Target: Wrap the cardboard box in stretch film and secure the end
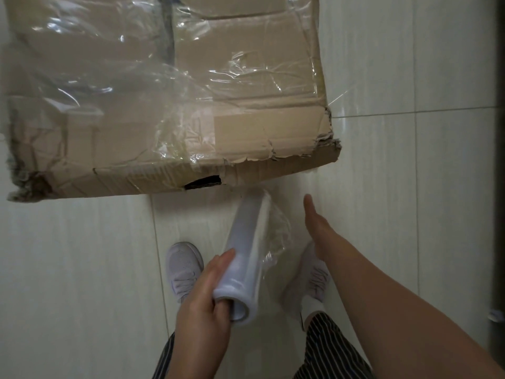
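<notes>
I saw pale tiled floor (410, 187); film-covered cardboard box (164, 91) upper left; left hand (202, 305) gripped film roll (246, 242); right hand (314, 222) flat, empty.

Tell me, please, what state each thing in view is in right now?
cardboard box: wrinkled film over its top, near right corner torn, hole in its near side.
stretch film roll: held at a slant, loose tail hanging off its right side.
left hand: grips the roll's near end, one digit in the core.
right hand: open, fingers straight, holding nothing.
</notes>
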